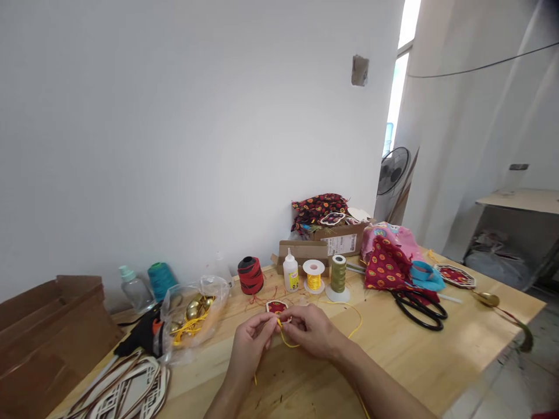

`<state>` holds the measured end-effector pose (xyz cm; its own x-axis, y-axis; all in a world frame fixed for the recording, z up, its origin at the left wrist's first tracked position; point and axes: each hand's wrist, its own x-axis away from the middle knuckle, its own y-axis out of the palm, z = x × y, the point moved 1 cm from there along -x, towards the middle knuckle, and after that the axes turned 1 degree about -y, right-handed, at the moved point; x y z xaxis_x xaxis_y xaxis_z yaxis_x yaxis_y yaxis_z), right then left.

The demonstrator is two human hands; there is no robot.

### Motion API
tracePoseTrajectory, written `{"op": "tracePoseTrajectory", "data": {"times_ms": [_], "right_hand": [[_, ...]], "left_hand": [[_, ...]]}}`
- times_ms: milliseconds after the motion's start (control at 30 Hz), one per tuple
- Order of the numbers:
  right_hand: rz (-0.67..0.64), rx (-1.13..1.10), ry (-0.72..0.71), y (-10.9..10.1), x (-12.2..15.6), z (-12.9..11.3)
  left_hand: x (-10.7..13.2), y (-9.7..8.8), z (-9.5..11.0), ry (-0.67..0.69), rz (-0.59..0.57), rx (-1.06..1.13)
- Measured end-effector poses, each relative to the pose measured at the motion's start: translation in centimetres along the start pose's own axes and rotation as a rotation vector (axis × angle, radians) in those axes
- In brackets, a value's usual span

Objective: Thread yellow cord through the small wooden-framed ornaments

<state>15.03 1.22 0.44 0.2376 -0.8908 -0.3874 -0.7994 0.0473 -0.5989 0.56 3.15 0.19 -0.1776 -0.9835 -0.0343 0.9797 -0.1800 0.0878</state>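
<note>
My left hand [252,343] is closed, thumb and forefinger pinching a yellow cord [288,344] beside a small ornament [276,306] with a red patterned face and pale edge. Opposite it, my right hand [312,331] is closed on the ornament's right side, close to the cord. Between my hands the cord makes a loop, and more of it curves over the table to the right. One end hangs below my left fingers. My fingers cover the ornament's lower part, so the exact spot where cord and ornament meet is hidden.
Behind my hands stand a glue bottle [290,271], a yellow cord spool [314,277], an olive thread spool [338,274] and a red thread spool [250,276]. Black-handled scissors [421,311] lie right. A plastic bag [192,317] of bells, a glue gun [142,333] and a cardboard box [56,343] are left.
</note>
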Motion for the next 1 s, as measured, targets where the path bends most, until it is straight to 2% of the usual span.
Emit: {"op": "tracePoseTrajectory", "data": {"times_ms": [133, 300, 433, 733, 867, 1000], "right_hand": [[0.033, 0.037, -0.046, 0.2, 0.0, -0.2], [0.108, 0.116, -0.074, 0.1, -0.2, -0.1], [0.119, 0.121, -0.068, 0.1, -0.4, 0.0], [0.096, 0.046, -0.033, 0.3, -0.4, 0.6], [0.137, 0.071, -0.036, 0.2, -0.5, 0.7], [0.199, 0.082, -0.107, 0.1, -0.8, 0.8]], "left_hand": [[0.0, -0.1, 0.1, 0.07, 0.055, -0.063], [-0.1, -0.3, -0.2, 0.147, 0.076, -0.158], [-0.1, -0.3, -0.3, 0.171, 0.091, -0.204], [0.2, 0.0, 0.1, 0.024, 0.132, -0.124], [0.1, 0.1, 0.0, -0.03, 0.119, -0.053], [-0.1, -0.1, -0.4, -0.081, 0.072, -0.012]]}}
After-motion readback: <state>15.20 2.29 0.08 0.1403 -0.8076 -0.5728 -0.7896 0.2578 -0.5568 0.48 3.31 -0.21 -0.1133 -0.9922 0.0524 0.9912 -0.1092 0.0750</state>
